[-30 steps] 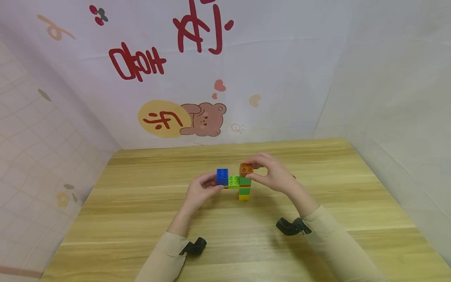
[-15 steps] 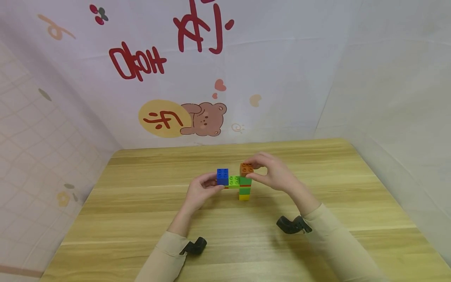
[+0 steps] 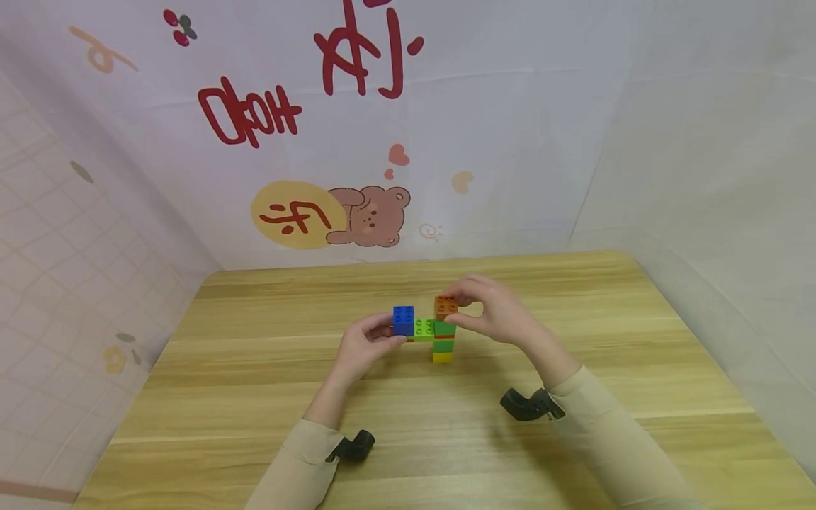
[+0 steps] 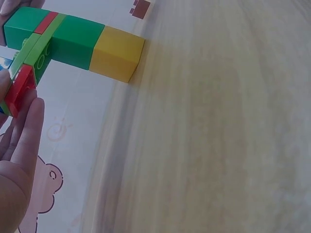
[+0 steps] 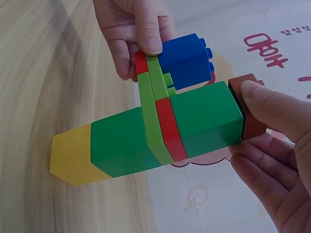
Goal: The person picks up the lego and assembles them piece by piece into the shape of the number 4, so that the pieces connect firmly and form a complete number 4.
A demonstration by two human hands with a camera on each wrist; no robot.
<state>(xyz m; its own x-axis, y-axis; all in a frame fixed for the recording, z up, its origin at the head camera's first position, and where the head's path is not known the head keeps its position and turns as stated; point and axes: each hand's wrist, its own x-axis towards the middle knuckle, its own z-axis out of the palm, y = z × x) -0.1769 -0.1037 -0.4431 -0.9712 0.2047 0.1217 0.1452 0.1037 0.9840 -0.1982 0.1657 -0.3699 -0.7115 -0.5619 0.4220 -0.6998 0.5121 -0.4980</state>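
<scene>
In the right wrist view, a toy-brick build has a yellow brick (image 5: 73,155) at its base and a green brick (image 5: 119,145) above. Light green plates (image 5: 150,121) and a red plate (image 5: 170,128) come between it and an upper green brick (image 5: 209,121). A blue brick (image 5: 182,60) stands on the plates' left end. My left hand (image 3: 362,350) grips that end, thumb on the plate, fingers under the red piece (image 4: 19,90). My right hand (image 3: 496,313) pinches a brown brick (image 5: 252,128) at the top of the column; a thin dark line shows beneath it.
A loose reddish-brown brick (image 4: 141,8) lies beyond the build in the left wrist view. The wooden table (image 3: 268,297) meets a printed white sheet (image 3: 510,156) at the back. Black wrist mounts (image 3: 524,405) sit near both cuffs.
Hardly anything differs. Both hands keep their grips, and the build and brown brick stay in place apart from a tiny shift in view.
</scene>
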